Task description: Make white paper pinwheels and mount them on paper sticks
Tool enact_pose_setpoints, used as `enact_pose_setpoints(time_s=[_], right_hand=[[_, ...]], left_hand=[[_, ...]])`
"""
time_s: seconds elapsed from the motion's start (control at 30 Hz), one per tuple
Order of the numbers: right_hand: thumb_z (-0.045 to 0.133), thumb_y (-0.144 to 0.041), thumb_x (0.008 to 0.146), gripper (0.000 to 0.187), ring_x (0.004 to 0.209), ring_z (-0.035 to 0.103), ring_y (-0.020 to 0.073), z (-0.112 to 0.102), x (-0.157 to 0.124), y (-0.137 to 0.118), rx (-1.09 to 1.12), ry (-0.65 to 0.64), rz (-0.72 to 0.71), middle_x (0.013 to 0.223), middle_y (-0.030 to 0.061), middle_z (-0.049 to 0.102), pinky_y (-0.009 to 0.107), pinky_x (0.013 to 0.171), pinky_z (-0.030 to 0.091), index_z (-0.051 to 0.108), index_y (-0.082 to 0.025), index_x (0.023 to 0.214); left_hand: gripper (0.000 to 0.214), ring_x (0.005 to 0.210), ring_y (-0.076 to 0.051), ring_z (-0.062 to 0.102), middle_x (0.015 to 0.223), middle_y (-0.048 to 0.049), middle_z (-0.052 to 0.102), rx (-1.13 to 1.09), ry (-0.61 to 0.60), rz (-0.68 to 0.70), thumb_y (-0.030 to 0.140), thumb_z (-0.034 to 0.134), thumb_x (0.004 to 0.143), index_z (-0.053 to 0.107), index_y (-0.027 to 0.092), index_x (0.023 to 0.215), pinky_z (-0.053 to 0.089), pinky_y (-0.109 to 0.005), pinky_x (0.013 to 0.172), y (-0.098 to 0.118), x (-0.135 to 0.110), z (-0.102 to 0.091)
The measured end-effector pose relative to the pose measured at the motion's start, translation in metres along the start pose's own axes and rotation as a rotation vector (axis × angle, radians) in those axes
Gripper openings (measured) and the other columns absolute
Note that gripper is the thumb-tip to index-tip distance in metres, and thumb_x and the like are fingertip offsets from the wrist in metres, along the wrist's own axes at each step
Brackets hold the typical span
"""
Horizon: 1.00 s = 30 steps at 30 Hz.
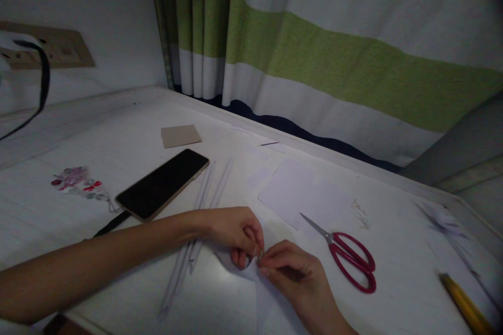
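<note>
My left hand [239, 233] and my right hand [293, 269] meet fingertip to fingertip low in the middle of the head view. Both are closed in a pinch around a tiny pale piece between them, too small and blurred to name. Sheets of white paper [288, 188] lie beyond the hands. To the right of my right hand rest red-handled scissors [351, 259], their blades pointing up and left. Narrow folded paper strips [173, 288] run beneath my left wrist.
A phone [163, 186] with a dark screen lies behind my left forearm, beside a beaded charm [76, 180]. Farther back sits a beige card square [181, 136]. Small pale scraps [360, 214] lie near the scissors. A yellow tool [466, 301] is at the right; a curtain [314, 42] hangs behind.
</note>
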State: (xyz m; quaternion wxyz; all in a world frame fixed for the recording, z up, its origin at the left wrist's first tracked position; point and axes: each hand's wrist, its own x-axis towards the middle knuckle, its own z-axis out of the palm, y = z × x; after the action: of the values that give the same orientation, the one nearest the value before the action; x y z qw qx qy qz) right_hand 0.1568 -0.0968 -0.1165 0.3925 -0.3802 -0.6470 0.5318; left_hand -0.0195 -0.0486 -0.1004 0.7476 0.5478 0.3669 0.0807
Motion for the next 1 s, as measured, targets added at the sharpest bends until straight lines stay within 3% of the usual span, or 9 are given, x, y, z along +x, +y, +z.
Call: enact_pose_setpoints(time_s=[0.13, 0.27, 0.43, 0.53, 0.7, 0.83, 1.0], right_hand=[[0.067, -0.017, 0.065, 0.018, 0.067, 0.057, 0.0147, 0.0, 0.0, 0.0, 0.007, -0.032, -0.005, 0.077, 0.0024, 0.059, 0.025, 0.057, 0.047, 0.066, -0.024, 0.081], [0.071, -0.022, 0.061, 0.034, 0.068, 0.053, 0.0161, -0.007, -0.001, -0.006, -0.083, -0.046, -0.121, 0.077, 0.0014, 0.054, 0.027, 0.057, 0.044, 0.059, -0.026, 0.093], [0.065, -0.02, 0.067, 0.027, 0.071, 0.052, 0.0163, -0.017, -0.003, -0.011, -0.209, -0.042, -0.108, 0.077, 0.0012, 0.055, 0.028, 0.063, 0.042, 0.056, -0.025, 0.093], [0.063, -0.018, 0.069, 0.022, 0.066, 0.054, 0.0144, -0.013, -0.004, -0.011, -0.19, -0.064, -0.031, 0.072, -0.0001, 0.057, 0.025, 0.059, 0.043, 0.056, -0.023, 0.089], [0.061, -0.018, 0.071, 0.012, 0.064, 0.056, 0.0131, -0.006, -0.003, -0.013, -0.153, 0.022, 0.038, 0.069, -0.0006, 0.059, 0.022, 0.058, 0.044, 0.055, -0.021, 0.081], [0.06, -0.016, 0.071, 0.011, 0.063, 0.057, 0.0129, -0.007, -0.003, -0.016, -0.13, 0.036, 0.054, 0.067, -0.0008, 0.06, 0.022, 0.058, 0.045, 0.055, -0.02, 0.081], [0.057, -0.016, 0.074, 0.008, 0.068, 0.058, 0.0133, -0.01, -0.006, -0.014, -0.133, 0.013, 0.021, 0.073, 0.0005, 0.059, 0.023, 0.063, 0.047, 0.056, -0.02, 0.08]], left_hand=[[0.006, 0.037, -0.007, 0.051, 0.047, 0.0055, 0.054, -0.005, -0.061, 0.008, 0.012, 0.053, 0.069, 0.056, 0.013, 0.074, 0.042, -0.016, 0.037, 0.0, -0.003, -0.003], [0.006, 0.034, -0.007, 0.05, 0.051, 0.0055, 0.055, 0.008, -0.115, 0.012, 0.015, 0.055, 0.07, 0.055, 0.014, 0.077, 0.041, -0.015, 0.034, 0.007, -0.011, -0.003], [0.007, 0.034, -0.005, 0.049, 0.053, 0.006, 0.053, 0.05, -0.13, 0.01, 0.011, 0.052, 0.072, 0.054, 0.015, 0.077, 0.04, -0.014, 0.034, 0.019, -0.019, 0.0], [0.005, 0.034, -0.005, 0.047, 0.052, 0.0061, 0.05, 0.085, -0.113, 0.02, 0.015, 0.052, 0.074, 0.054, 0.015, 0.078, 0.039, -0.013, 0.035, 0.023, -0.022, 0.003], [0.018, 0.038, -0.004, 0.047, 0.061, 0.0044, 0.053, 0.185, -0.071, 0.026, 0.025, 0.061, 0.068, 0.057, 0.017, 0.084, 0.038, -0.014, 0.038, 0.028, -0.025, 0.009], [0.033, 0.043, -0.006, 0.048, 0.055, 0.0075, 0.049, 0.317, 0.078, 0.103, 0.027, 0.073, 0.054, 0.057, 0.018, 0.081, 0.033, -0.013, 0.038, 0.03, -0.028, 0.015], [0.029, 0.046, -0.006, 0.045, 0.053, 0.0083, 0.046, 0.452, 0.132, 0.183, 0.027, 0.072, 0.057, 0.059, 0.018, 0.082, 0.032, -0.013, 0.042, 0.031, -0.036, 0.022]])
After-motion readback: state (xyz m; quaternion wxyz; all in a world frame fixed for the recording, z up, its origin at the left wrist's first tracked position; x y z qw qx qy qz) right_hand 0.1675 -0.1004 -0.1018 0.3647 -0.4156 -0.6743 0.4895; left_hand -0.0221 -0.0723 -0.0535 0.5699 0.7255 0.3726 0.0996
